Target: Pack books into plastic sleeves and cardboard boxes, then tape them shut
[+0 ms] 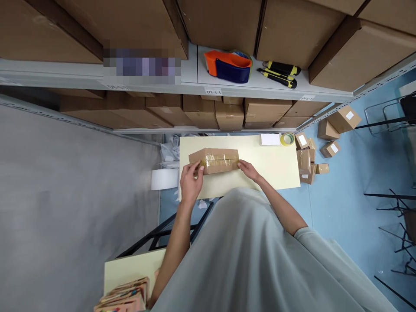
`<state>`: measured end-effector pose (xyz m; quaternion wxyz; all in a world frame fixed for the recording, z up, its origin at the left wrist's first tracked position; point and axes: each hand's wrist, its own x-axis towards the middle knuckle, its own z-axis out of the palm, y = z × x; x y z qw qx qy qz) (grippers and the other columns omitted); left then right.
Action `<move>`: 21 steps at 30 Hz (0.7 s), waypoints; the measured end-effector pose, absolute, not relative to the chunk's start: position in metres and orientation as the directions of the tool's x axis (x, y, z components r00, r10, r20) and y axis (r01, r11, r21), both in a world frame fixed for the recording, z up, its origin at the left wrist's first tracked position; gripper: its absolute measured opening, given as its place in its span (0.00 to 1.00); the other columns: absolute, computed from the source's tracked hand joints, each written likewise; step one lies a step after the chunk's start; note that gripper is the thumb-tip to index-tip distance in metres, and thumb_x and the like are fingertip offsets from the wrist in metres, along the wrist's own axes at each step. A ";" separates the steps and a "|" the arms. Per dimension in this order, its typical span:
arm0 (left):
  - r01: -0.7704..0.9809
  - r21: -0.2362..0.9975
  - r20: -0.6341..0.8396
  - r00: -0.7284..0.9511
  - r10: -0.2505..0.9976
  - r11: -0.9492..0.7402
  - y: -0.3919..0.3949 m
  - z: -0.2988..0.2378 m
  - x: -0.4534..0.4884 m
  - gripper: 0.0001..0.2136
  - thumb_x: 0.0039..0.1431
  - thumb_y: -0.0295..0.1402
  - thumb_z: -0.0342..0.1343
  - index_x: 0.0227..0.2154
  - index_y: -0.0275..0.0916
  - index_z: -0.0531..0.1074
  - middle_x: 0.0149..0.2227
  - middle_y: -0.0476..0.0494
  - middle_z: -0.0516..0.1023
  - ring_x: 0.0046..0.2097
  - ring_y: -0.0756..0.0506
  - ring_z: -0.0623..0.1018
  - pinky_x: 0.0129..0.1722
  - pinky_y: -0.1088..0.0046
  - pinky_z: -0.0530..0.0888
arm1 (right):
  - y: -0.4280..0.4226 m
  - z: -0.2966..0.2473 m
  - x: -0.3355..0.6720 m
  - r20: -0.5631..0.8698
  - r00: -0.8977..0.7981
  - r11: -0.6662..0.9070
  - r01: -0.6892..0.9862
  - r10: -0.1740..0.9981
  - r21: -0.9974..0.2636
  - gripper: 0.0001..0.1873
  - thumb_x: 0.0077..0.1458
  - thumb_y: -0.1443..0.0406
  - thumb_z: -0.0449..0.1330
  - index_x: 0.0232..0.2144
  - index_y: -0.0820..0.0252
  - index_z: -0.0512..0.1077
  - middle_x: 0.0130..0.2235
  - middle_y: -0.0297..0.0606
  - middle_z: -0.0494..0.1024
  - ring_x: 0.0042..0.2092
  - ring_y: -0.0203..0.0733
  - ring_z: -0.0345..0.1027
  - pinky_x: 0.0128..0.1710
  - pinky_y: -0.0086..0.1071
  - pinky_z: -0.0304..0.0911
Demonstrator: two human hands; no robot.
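A small cardboard box (pixel 221 157), with shiny clear tape along the side that faces me, rests on the pale yellow table (pixel 273 169). My left hand (pixel 191 181) grips its left end, with thumb and fingers at the taped corner. At the right end, the fingertips of my right hand (pixel 248 169) pinch the box's edge. Beyond the box, a white stack of labels or paper (pixel 270 139) lies near the table's far edge, beside a roll of yellowish tape (pixel 287 139).
Above the table, a shelf (pixel 191 78) bears large cartons, an orange-and-blue tape dispenser (pixel 229 66) and yellow-and-black cutters (pixel 279 74). Several packed boxes (pixel 304 161) lie on the blue floor at right. A white roll (pixel 164 179) stands left; a side table (pixel 130 266) holds flat printed items.
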<state>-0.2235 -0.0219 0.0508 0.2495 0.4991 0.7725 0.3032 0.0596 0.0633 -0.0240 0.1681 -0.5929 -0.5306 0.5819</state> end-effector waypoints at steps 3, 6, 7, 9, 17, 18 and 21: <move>0.578 0.726 -0.099 -0.449 0.888 0.373 -0.031 0.053 -0.218 0.27 0.74 0.53 0.50 0.61 0.39 0.78 0.57 0.34 0.80 0.53 0.39 0.84 0.59 0.59 0.81 | 0.066 -0.013 0.053 -0.455 -0.261 -0.336 0.393 0.852 -0.856 0.28 0.69 0.47 0.63 0.60 0.57 0.81 0.60 0.43 0.85 0.60 0.50 0.80 0.68 0.49 0.69; 0.519 0.758 -0.159 -0.441 0.884 0.395 -0.038 0.047 -0.210 0.28 0.73 0.53 0.52 0.64 0.39 0.76 0.60 0.33 0.80 0.54 0.38 0.84 0.59 0.57 0.81 | 0.056 0.004 0.069 -0.390 -0.233 -0.296 0.353 0.891 -0.887 0.29 0.67 0.47 0.63 0.61 0.57 0.81 0.62 0.45 0.84 0.59 0.52 0.81 0.65 0.49 0.73; 0.501 0.774 -0.180 -0.414 0.893 0.388 -0.039 0.042 -0.206 0.29 0.72 0.53 0.53 0.65 0.39 0.75 0.61 0.33 0.80 0.56 0.38 0.84 0.59 0.57 0.82 | 0.051 0.010 0.077 -0.371 -0.218 -0.285 0.342 0.903 -0.895 0.29 0.67 0.46 0.63 0.60 0.57 0.81 0.62 0.45 0.83 0.60 0.53 0.81 0.65 0.50 0.73; 0.480 0.793 -0.223 -0.345 0.912 0.376 -0.040 0.029 -0.196 0.28 0.71 0.50 0.55 0.66 0.39 0.73 0.62 0.33 0.80 0.57 0.38 0.84 0.58 0.57 0.82 | 0.039 0.019 0.095 -0.343 -0.168 -0.276 0.329 0.924 -0.903 0.30 0.66 0.45 0.63 0.60 0.57 0.82 0.63 0.46 0.82 0.63 0.56 0.79 0.65 0.52 0.74; 0.573 0.713 -0.408 -0.129 0.904 0.404 -0.043 -0.018 -0.159 0.25 0.70 0.42 0.53 0.66 0.37 0.72 0.57 0.30 0.83 0.52 0.35 0.86 0.56 0.52 0.81 | -0.001 0.014 0.127 -0.442 0.036 -0.429 0.319 0.896 -0.845 0.36 0.62 0.41 0.65 0.62 0.56 0.80 0.72 0.48 0.72 0.75 0.60 0.64 0.69 0.55 0.70; 0.565 0.716 -0.415 -0.126 0.901 0.409 -0.047 -0.021 -0.157 0.28 0.70 0.44 0.53 0.68 0.36 0.70 0.59 0.28 0.82 0.54 0.34 0.85 0.57 0.51 0.81 | -0.004 0.012 0.128 -0.458 0.059 -0.453 0.300 0.887 -0.840 0.39 0.62 0.41 0.65 0.66 0.56 0.77 0.73 0.49 0.70 0.75 0.60 0.64 0.69 0.55 0.69; 0.497 0.755 -0.416 -0.141 0.898 0.428 -0.065 -0.029 -0.154 0.35 0.68 0.47 0.56 0.73 0.35 0.62 0.67 0.24 0.75 0.59 0.33 0.83 0.58 0.51 0.81 | -0.014 0.007 0.129 -0.497 0.112 -0.508 0.252 0.861 -0.823 0.47 0.62 0.41 0.66 0.74 0.60 0.67 0.76 0.53 0.64 0.75 0.59 0.65 0.72 0.55 0.65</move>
